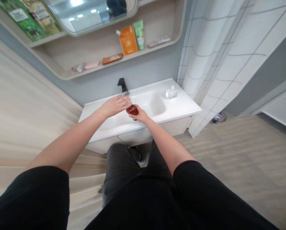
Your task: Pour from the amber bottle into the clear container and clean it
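Over the white sink [154, 103], my right hand [141, 114] is closed around a small reddish-amber bottle [132, 110]. My left hand [115, 106] is held palm down with its fingers stretched out, and the fingertips reach the bottle's upper edge. Whether they touch it I cannot tell. Just beyond those fingers shows a clear, shiny piece [126, 94], too small to name. A black faucet [122, 84] rises behind my left hand at the back of the sink.
A clear glass dispenser [171, 92] stands on the counter's right. Above hangs a shelf [85, 48] with an orange pouch [128, 40], a green tube [139, 34] and green packages [25, 19], below a mirror [92, 12]. Curtains [25, 105] flank the left; white tiles [215, 64] cover the right.
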`<move>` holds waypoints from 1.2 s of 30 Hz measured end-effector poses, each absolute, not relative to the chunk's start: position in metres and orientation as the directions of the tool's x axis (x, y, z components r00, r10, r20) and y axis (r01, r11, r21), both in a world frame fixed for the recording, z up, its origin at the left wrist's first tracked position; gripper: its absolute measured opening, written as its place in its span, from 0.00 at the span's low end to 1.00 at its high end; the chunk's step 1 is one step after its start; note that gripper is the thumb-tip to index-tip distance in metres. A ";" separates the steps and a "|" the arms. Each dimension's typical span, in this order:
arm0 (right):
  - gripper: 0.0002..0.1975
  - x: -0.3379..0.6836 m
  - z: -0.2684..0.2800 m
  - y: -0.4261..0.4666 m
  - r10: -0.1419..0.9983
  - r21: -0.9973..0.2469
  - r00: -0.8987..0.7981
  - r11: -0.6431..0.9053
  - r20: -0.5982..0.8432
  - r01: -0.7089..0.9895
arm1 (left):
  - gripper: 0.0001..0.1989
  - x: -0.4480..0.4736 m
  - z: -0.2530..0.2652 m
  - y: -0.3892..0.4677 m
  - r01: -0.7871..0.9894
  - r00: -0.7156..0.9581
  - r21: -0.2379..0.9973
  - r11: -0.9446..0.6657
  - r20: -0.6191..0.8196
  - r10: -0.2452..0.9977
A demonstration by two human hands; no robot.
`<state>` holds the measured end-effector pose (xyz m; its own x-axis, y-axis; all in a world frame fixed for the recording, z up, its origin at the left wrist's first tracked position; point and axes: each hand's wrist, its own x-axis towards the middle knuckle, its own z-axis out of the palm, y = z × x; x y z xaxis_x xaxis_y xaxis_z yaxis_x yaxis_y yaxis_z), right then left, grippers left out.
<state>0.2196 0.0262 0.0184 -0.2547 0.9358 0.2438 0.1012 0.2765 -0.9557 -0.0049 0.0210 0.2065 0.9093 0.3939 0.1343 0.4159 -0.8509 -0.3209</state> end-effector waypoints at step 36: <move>0.48 0.223 0.023 0.026 0.935 -0.937 -0.241 0.304 0.259 0.170 | 0.35 -0.035 0.093 0.001 0.747 -0.065 0.621 -0.237 0.423 0.904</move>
